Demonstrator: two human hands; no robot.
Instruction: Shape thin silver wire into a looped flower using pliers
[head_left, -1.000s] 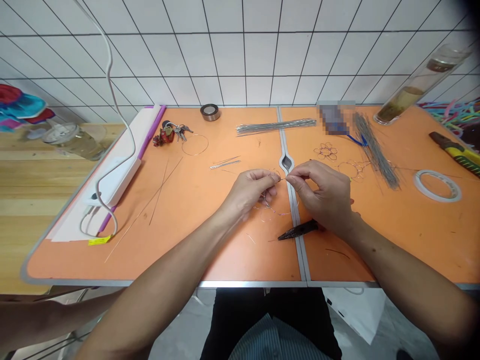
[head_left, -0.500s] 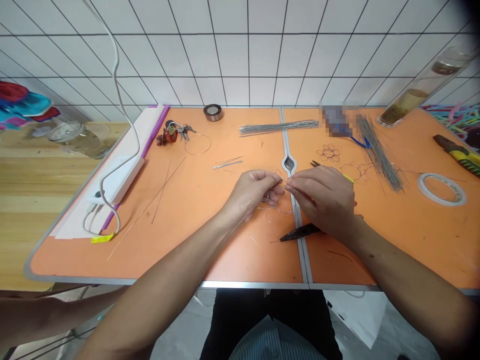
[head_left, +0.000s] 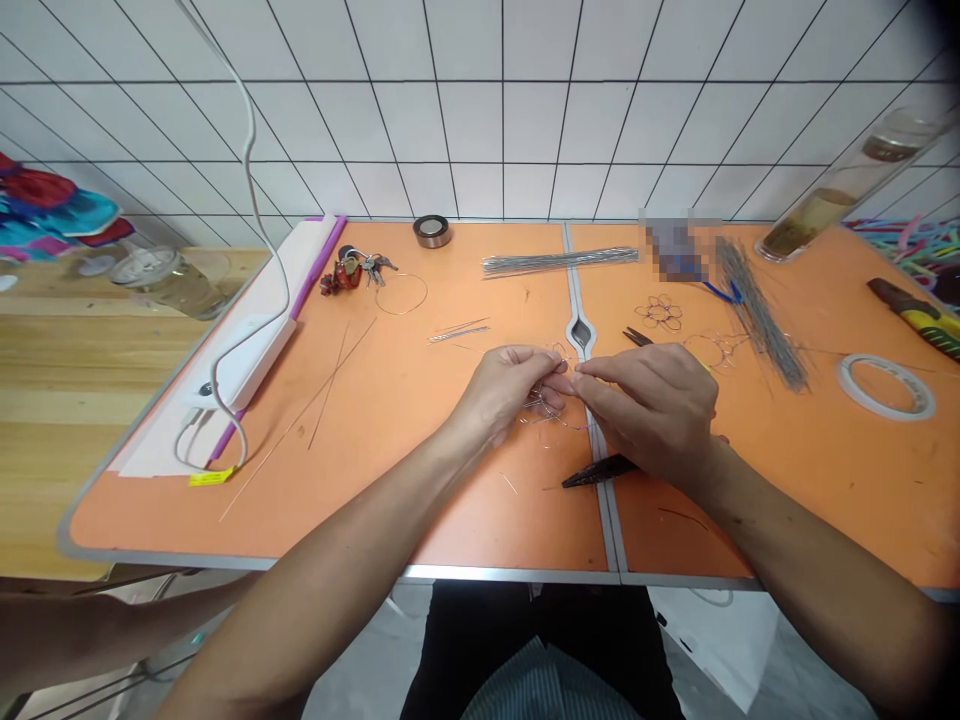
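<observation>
My left hand point(head_left: 525, 385) pinches a thin bent wire piece point(head_left: 541, 405) whose loops show below the fingers. Close beside it, my right hand point(head_left: 649, 400) has thumb and forefinger pressed together at the wire's end; the fine tip between them is hard to make out. Under my right hand lie dark-nosed pliers point(head_left: 596, 472), partly hidden. Another tool's dark tip point(head_left: 637, 338) pokes out behind that hand. A wire flower shape point(head_left: 660, 313) lies beyond, with a second looped wire outline point(head_left: 712, 348) nearer the hand.
Bundles of straight wire point(head_left: 559, 262) and grey wire point(head_left: 765, 320) lie farther back. A white tape ring point(head_left: 886, 387) and yellow-black tool point(head_left: 919, 318) are at right. Keys point(head_left: 371, 266), a dark tape roll point(head_left: 432, 232) and a power strip point(head_left: 251, 375) are at left. Another person's arm point(head_left: 112, 630) shows lower left.
The view has shifted slightly, so everything sits a little lower and to the right. My right fingers have straightened a bit; both hands stay together at the wire.
</observation>
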